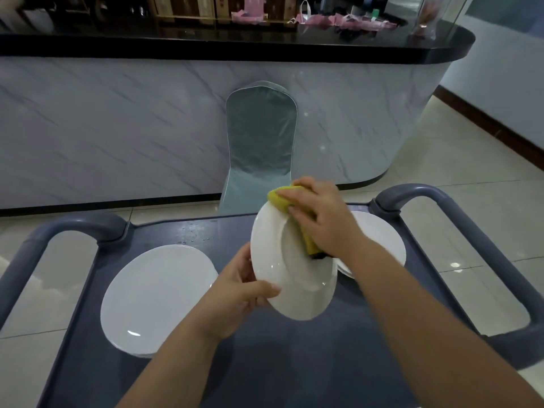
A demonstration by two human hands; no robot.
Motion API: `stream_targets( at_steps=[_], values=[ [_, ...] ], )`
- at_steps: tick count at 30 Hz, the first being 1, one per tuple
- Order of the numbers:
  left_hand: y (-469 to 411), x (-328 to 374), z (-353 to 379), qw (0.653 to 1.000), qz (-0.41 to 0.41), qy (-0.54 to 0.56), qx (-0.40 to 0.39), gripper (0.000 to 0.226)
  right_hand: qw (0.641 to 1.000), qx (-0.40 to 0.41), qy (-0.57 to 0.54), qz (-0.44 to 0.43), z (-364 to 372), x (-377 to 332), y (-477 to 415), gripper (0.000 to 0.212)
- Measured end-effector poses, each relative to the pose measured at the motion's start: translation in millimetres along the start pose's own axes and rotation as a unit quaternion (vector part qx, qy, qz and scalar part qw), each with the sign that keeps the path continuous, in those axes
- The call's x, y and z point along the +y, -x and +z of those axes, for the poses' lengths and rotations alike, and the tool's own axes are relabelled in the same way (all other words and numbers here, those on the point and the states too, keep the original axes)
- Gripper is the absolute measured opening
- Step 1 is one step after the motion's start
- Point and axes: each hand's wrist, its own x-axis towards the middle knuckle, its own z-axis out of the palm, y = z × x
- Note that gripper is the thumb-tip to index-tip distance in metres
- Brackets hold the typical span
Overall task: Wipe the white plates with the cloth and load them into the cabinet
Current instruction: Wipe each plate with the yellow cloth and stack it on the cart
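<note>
A white plate is held tilted above the grey cart top. My left hand grips its lower left rim, thumb on the face. A yellow cloth is pressed against the plate's upper part by my right hand, whose fingers curl over it. On the cart's left lies a stack of white plates. More white plates lie at the right, partly hidden behind my right arm. No cabinet is in view.
The grey cart has curved handles at the left and right. Beyond it stands a covered chair against a marble-patterned counter with a black top. Tiled floor lies on both sides.
</note>
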Motion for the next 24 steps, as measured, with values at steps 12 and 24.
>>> stream_targets(
  at_steps=[12, 24],
  values=[
    [0.9, 1.9, -0.2, 0.999, 0.006, 0.031, 0.007, 0.07, 0.999, -0.012, 0.045, 0.017, 1.0, -22.1, -10.7, 0.03],
    [0.3, -6.4, 0.3, 0.991, 0.002, 0.136, 0.011, 0.065, 0.989, -0.095, -0.022, 0.112, -11.8, 4.0, -26.0, 0.027]
  ],
)
